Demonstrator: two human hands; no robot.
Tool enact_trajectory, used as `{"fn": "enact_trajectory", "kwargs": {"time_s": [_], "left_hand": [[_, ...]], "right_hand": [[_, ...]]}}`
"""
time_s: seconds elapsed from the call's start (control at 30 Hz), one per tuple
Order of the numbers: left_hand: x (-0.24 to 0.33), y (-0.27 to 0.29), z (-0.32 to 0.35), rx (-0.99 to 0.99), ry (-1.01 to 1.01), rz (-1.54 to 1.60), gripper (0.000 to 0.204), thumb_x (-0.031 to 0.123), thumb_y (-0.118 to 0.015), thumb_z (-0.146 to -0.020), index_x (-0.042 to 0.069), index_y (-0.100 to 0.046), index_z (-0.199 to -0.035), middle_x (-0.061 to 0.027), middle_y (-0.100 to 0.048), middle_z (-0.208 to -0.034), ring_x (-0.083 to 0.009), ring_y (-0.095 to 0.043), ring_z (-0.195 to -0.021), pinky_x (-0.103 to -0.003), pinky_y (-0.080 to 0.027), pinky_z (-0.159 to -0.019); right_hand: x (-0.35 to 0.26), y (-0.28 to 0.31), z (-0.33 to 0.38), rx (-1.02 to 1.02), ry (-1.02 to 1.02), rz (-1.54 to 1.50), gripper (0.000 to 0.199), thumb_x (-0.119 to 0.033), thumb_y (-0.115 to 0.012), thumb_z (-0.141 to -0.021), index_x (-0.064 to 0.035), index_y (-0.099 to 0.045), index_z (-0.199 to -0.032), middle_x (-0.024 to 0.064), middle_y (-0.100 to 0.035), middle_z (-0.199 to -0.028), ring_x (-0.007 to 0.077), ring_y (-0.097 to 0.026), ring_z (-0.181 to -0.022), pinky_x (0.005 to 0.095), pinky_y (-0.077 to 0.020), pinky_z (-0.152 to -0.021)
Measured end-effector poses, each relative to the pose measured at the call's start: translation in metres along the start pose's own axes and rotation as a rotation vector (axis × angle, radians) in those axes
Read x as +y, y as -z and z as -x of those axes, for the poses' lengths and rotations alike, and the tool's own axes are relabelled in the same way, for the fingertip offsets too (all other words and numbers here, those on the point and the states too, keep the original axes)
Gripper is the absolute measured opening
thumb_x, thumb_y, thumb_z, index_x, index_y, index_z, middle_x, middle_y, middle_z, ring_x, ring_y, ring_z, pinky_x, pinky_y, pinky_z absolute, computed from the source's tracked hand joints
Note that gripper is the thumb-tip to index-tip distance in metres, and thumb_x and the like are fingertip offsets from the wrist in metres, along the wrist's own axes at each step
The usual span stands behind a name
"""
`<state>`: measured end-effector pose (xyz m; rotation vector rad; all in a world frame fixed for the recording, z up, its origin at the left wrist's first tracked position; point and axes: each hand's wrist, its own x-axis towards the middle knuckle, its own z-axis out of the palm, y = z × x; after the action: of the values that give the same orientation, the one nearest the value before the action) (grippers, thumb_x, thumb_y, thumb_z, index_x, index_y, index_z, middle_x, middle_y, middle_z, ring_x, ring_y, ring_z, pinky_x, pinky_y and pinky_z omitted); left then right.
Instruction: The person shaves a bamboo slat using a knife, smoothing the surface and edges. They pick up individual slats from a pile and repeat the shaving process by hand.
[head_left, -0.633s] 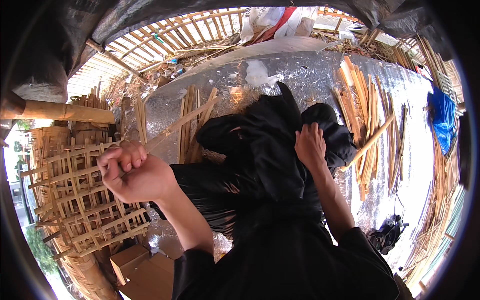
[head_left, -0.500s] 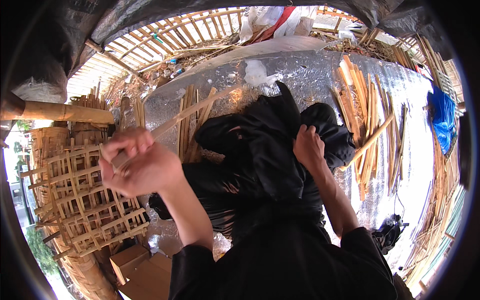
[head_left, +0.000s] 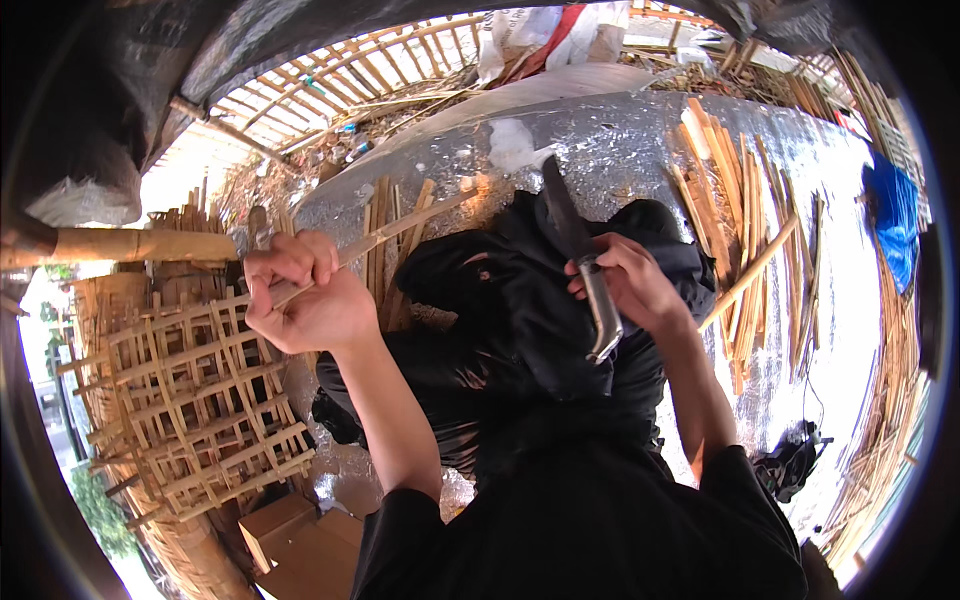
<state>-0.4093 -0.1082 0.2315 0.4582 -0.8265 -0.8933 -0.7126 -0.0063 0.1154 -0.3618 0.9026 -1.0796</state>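
My left hand [head_left: 315,300], raised on the left, has its fingers curled round one end of a thin bamboo strip [head_left: 395,228]. The strip slants away to the upper right, its far end above the silvery sheet. Over my lap, my right hand [head_left: 640,285] grips a knife [head_left: 568,215] where blade and handle meet. The dark, broad blade points away from me, and the pale, curved handle [head_left: 603,320] sticks out toward me. Blade and strip are apart. Black cloth [head_left: 480,285] covers my legs beneath both hands.
Split bamboo strips [head_left: 735,200] lie on the silvery ground sheet [head_left: 640,140] at right; more [head_left: 385,225] lie ahead of my left hand. A woven bamboo lattice [head_left: 200,390] leans at left, above a cardboard box [head_left: 310,550]. Blue plastic [head_left: 893,220] hangs far right.
My right hand has turned and opened partly round the knife, so its handle now shows. My left hand has shifted right with the bamboo strip, which lies at a flatter angle.
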Motion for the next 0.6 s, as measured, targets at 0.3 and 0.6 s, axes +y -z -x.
{"fn": "enact_trajectory", "kwargs": {"time_s": [0.3, 0.6], "left_hand": [[-0.009, -0.006, 0.029, 0.108, -0.112, -0.108, 0.045, 0.044, -0.039, -0.096, 0.015, -0.027, -0.064, 0.0015, -0.023, -0.056, -0.0112, -0.022, -0.048, -0.027, -0.022, -0.047], [-0.029, -0.026, 0.025, 0.313, -0.182, -0.155, 0.048, 0.043, -0.042, -0.097, 0.017, -0.021, -0.061, 0.0017, -0.019, -0.054, -0.0107, -0.015, -0.045, -0.027, -0.016, -0.045]], "right_hand": [[0.056, -0.071, -0.028, 0.201, 0.258, 0.701, 0.02, -0.019, -0.056, -0.096, -0.0031, -0.049, -0.107, 0.0137, -0.056, -0.072, 0.0309, -0.06, -0.054, 0.0431, -0.0474, -0.046], [0.061, -0.154, -0.039, 0.047, 0.687, 1.279, 0.015, -0.011, -0.057, -0.093, -0.0011, -0.046, -0.094, 0.019, -0.06, -0.076, 0.0393, -0.063, -0.063, 0.0487, -0.0523, -0.051]]}}
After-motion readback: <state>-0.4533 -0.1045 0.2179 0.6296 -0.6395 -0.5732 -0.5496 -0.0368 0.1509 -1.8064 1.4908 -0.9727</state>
